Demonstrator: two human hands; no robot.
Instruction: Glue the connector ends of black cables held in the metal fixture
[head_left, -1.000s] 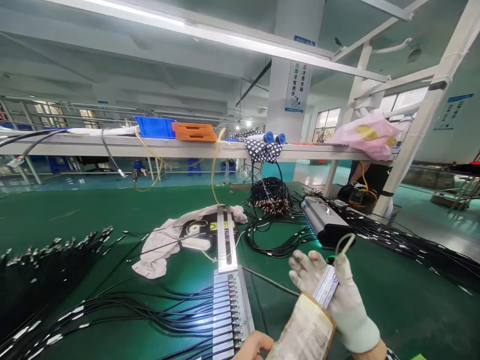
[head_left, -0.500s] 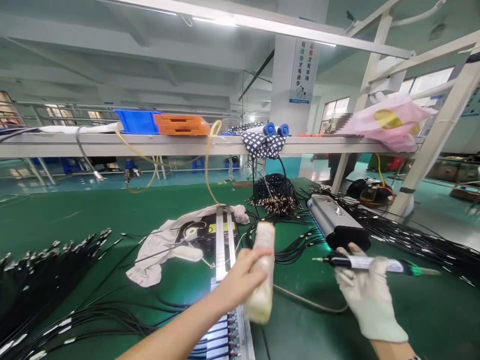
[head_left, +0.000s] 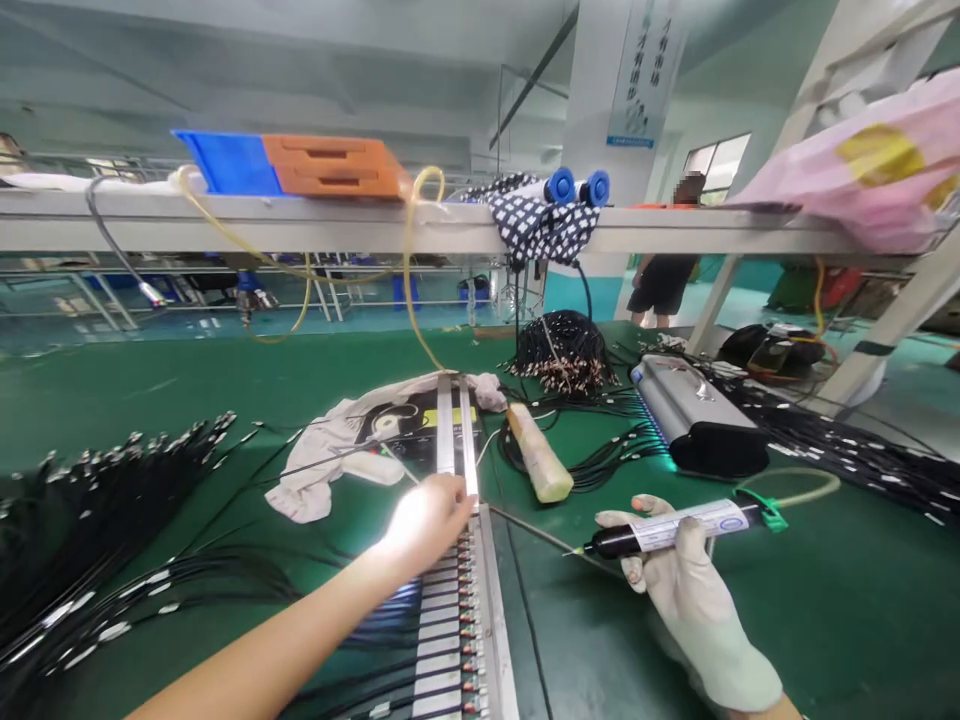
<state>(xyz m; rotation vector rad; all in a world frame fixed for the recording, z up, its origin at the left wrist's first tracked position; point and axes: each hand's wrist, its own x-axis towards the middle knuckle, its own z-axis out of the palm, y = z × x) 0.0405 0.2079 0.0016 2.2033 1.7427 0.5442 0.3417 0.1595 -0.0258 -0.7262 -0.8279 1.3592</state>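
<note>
Yellowed oblong block (head_left: 540, 455) now lies free; bare left hand (head_left: 431, 515) curls narrowly at silver metal rail (head_left: 445, 430), contact hidden; white-gloved right hand (head_left: 694, 595) grips white-labelled syringe (head_left: 661, 531).

Bag (head_left: 855, 165) cut off at right | cables (head_left: 60, 570) run out at left | poster's (head_left: 643, 75) top cropped

I see a smooth metal rail (head_left: 466, 440), crumpled matt cloth (head_left: 311, 470), glossy plastic bins (head_left: 330, 167) and a satiny metallic case (head_left: 686, 400).
</note>
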